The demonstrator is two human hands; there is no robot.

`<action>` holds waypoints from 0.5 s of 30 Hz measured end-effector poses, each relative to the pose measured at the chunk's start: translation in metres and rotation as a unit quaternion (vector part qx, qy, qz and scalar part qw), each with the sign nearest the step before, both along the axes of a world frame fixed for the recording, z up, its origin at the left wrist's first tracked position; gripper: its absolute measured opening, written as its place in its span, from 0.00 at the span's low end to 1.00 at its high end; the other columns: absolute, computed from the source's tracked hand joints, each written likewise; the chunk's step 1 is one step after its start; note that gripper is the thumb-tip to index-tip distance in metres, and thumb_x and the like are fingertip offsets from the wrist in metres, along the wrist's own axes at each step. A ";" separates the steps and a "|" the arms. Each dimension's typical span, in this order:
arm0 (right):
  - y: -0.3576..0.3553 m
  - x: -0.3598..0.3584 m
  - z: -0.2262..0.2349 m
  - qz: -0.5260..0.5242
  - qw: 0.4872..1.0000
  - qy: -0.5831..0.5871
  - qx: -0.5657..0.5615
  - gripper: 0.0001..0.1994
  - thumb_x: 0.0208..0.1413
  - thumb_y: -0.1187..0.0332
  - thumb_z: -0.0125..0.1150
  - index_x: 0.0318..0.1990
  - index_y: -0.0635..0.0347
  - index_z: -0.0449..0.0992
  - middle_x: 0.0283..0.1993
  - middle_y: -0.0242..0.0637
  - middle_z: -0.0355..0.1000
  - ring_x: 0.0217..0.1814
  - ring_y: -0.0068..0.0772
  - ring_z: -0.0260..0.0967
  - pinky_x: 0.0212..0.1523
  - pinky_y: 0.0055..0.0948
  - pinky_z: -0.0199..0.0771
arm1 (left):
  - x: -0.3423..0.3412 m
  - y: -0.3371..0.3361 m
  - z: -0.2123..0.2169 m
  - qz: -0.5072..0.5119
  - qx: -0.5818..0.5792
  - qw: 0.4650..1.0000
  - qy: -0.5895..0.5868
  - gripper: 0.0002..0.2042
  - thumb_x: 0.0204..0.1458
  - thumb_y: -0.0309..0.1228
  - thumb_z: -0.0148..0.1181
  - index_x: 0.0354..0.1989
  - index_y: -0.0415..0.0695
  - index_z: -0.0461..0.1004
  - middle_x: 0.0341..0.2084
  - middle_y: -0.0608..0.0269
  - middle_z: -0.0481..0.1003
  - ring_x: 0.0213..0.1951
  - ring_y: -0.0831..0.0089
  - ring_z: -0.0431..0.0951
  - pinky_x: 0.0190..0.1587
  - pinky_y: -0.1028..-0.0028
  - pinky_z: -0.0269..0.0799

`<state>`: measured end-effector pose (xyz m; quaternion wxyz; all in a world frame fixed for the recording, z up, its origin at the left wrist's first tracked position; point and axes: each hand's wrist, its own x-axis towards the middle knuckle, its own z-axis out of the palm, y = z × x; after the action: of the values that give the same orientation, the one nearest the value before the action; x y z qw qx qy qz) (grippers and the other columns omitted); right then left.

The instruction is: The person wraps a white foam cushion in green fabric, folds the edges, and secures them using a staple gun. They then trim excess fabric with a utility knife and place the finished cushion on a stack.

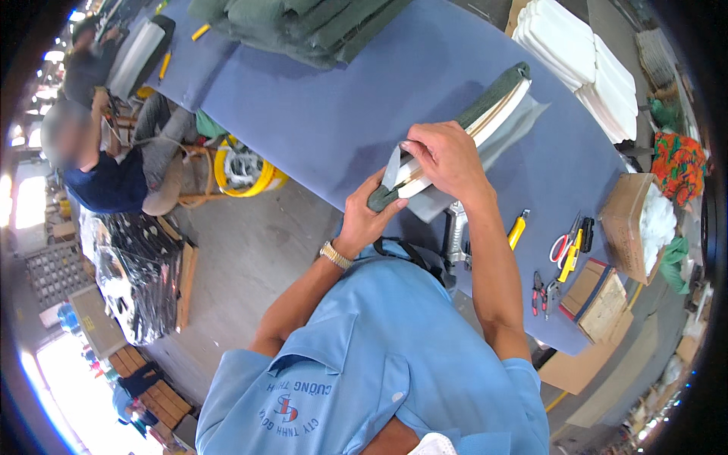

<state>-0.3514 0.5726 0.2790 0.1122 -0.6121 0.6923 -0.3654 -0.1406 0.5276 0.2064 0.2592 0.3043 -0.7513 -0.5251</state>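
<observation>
Gripping near end of long, slim, dark-green fabric and white padded panel in left hand, pinching thin pale-grey strip with right hand, over smooth blue-grey worktop.

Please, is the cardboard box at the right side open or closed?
The box is open: fluffy white material shows at its uncovered side.

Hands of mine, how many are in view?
2: your left hand at the pad's lower-left end, your right hand over it, farther along.
</observation>
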 end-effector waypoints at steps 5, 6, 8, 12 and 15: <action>0.004 0.005 -0.038 0.004 1.000 -0.024 -0.013 0.10 0.60 0.63 0.65 0.30 0.59 0.76 0.25 0.40 0.72 0.33 0.48 0.72 0.45 0.43 0.68 | 0.009 -0.006 -0.007 -0.061 0.042 0.995 -0.065 0.31 0.58 0.41 0.71 0.64 0.34 0.70 0.46 0.48 0.81 0.49 0.68 0.80 0.52 0.68 0.75; 0.001 0.009 -0.038 0.000 1.000 -0.017 -0.015 0.10 0.59 0.64 0.65 0.30 0.59 0.76 0.25 0.40 0.72 0.33 0.47 0.72 0.45 0.43 0.68 | 0.015 -0.012 0.000 -0.083 0.034 0.992 -0.087 0.32 0.59 0.44 0.69 0.64 0.33 0.70 0.49 0.45 0.80 0.51 0.65 0.81 0.54 0.67 0.75; 0.003 0.012 -0.046 -0.019 0.999 -0.016 -0.024 0.07 0.57 0.65 0.68 0.33 0.58 0.79 0.28 0.37 0.75 0.34 0.43 0.73 0.48 0.39 0.68 | 0.021 -0.019 0.016 -0.096 0.088 0.991 -0.025 0.27 0.64 0.41 0.63 0.64 0.32 0.71 0.50 0.46 0.80 0.51 0.67 0.79 0.56 0.67 0.74; 0.009 0.014 -0.048 -0.031 0.998 -0.026 -0.049 0.06 0.56 0.66 0.70 0.35 0.57 0.81 0.31 0.35 0.78 0.36 0.42 0.74 0.49 0.38 0.69 | 0.029 -0.034 0.022 -0.107 0.139 0.984 -0.016 0.18 0.65 0.34 0.61 0.59 0.35 0.77 0.50 0.50 0.81 0.51 0.69 0.79 0.55 0.69 0.75; 0.015 0.015 -0.046 -0.042 0.996 -0.046 -0.064 0.07 0.54 0.65 0.71 0.35 0.57 0.80 0.32 0.35 0.79 0.37 0.44 0.74 0.48 0.39 0.69 | 0.021 -0.036 0.027 -0.104 0.085 0.991 -0.003 0.13 0.62 0.35 0.65 0.47 0.38 0.82 0.43 0.53 0.82 0.44 0.65 0.83 0.48 0.67 0.79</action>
<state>-0.3369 0.5878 0.2327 0.0894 -0.5712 0.6865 -0.4410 -0.1197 0.4914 0.2339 0.1745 0.2468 -0.7324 -0.6101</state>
